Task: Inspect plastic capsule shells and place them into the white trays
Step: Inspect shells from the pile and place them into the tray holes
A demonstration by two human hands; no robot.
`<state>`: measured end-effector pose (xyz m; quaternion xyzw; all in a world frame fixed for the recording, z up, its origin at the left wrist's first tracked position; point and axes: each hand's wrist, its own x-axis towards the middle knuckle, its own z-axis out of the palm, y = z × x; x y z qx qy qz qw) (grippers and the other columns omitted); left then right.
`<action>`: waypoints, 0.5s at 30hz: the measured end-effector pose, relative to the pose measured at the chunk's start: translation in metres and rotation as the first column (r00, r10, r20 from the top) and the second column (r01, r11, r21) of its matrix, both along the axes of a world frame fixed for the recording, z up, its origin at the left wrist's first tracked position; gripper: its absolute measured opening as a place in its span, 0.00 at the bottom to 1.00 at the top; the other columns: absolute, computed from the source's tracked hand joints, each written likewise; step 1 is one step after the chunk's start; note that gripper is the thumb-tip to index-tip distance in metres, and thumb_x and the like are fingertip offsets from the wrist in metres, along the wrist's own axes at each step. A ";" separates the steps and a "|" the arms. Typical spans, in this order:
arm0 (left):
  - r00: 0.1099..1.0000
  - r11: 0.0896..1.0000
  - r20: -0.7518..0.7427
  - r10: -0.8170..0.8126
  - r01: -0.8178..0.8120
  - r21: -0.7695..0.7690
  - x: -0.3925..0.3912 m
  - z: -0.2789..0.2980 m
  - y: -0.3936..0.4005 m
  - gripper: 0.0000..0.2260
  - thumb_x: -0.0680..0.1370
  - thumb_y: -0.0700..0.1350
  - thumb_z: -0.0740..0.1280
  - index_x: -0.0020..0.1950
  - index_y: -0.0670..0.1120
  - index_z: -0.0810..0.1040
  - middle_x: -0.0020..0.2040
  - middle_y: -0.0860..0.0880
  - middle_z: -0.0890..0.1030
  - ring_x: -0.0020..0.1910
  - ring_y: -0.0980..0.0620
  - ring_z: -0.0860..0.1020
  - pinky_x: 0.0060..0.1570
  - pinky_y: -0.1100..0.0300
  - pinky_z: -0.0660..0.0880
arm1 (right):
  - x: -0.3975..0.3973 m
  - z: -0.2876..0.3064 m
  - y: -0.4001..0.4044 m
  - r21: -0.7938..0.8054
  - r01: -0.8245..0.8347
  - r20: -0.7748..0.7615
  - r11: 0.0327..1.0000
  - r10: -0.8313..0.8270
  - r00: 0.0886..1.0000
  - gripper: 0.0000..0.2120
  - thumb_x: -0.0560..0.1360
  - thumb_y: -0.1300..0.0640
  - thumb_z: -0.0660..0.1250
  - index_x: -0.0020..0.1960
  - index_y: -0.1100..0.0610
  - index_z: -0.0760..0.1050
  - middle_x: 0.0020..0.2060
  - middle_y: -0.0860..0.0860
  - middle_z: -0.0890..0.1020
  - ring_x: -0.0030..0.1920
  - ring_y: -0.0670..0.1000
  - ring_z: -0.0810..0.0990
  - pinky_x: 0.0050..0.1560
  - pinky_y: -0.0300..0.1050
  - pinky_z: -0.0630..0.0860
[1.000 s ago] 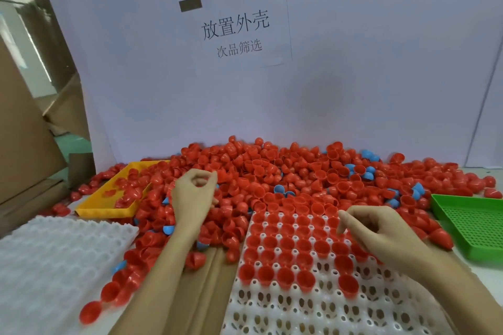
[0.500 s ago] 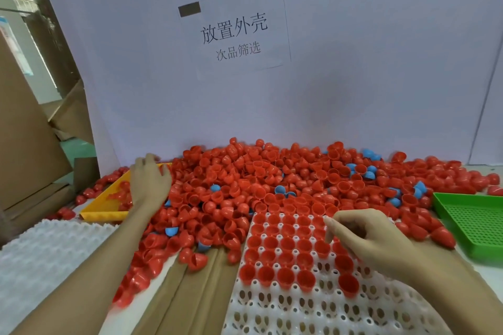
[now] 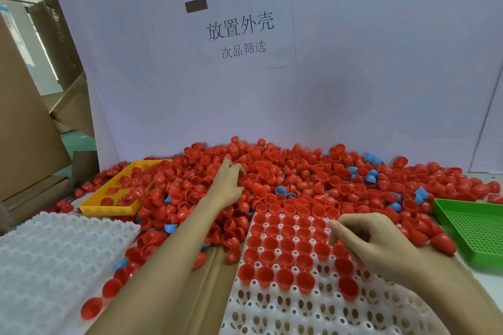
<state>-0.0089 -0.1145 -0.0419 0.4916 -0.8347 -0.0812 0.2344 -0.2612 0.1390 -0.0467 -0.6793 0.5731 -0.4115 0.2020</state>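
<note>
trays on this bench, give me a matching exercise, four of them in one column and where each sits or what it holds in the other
Things:
1. yellow tray
2. green tray
3. white tray under the right hand
4. white tray at near left

Descriptions:
A. far right edge, perforated floor, no shells visible in it
B. far rows filled with red shells, open side up
C. left of the pile, a few red shells inside
D. no shells seated in it

Pairs: 1-C, 2-A, 3-B, 4-D

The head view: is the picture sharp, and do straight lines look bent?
Head view: soft even light, no glare; the printed sign reads sharply; the left hand in the red shells is slightly blurred; wide-angle bending tilts the cardboard at the edges.
</note>
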 end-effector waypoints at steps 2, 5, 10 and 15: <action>0.999 0.999 -0.052 0.016 -0.018 -0.042 0.002 0.002 0.005 0.19 0.74 0.40 0.79 0.63 0.46 0.77 0.58 0.48 0.67 0.60 0.48 0.71 0.62 0.57 0.73 | 0.000 0.000 0.000 0.003 -0.006 0.009 1.000 0.006 1.000 0.17 0.83 0.43 0.64 0.40 0.48 0.84 0.24 0.49 0.75 0.24 0.44 0.70 0.29 0.36 0.68; 0.994 0.989 -0.108 -0.035 0.019 -0.146 0.006 0.010 0.022 0.22 0.73 0.45 0.81 0.64 0.48 0.77 0.57 0.49 0.68 0.59 0.51 0.68 0.64 0.60 0.69 | 0.000 0.002 0.001 -0.005 -0.007 0.011 1.000 0.007 1.000 0.17 0.83 0.43 0.64 0.39 0.47 0.84 0.24 0.49 0.76 0.24 0.44 0.71 0.29 0.36 0.68; 0.872 0.979 -0.445 -0.202 0.165 -0.121 -0.002 0.019 0.090 0.14 0.75 0.49 0.79 0.58 0.57 0.80 0.50 0.56 0.76 0.49 0.59 0.75 0.52 0.69 0.72 | 0.001 0.008 0.003 -0.012 -0.022 0.051 1.000 0.022 0.998 0.18 0.81 0.41 0.63 0.40 0.46 0.84 0.25 0.51 0.77 0.24 0.43 0.72 0.30 0.36 0.70; 0.678 0.907 -0.683 -0.271 0.418 0.055 -0.022 0.006 0.160 0.07 0.77 0.47 0.78 0.53 0.57 0.85 0.50 0.53 0.85 0.51 0.50 0.83 0.54 0.56 0.81 | 0.006 0.012 0.005 -0.024 -0.059 0.176 0.998 0.062 0.982 0.12 0.80 0.42 0.66 0.48 0.46 0.84 0.28 0.51 0.79 0.26 0.47 0.74 0.31 0.40 0.72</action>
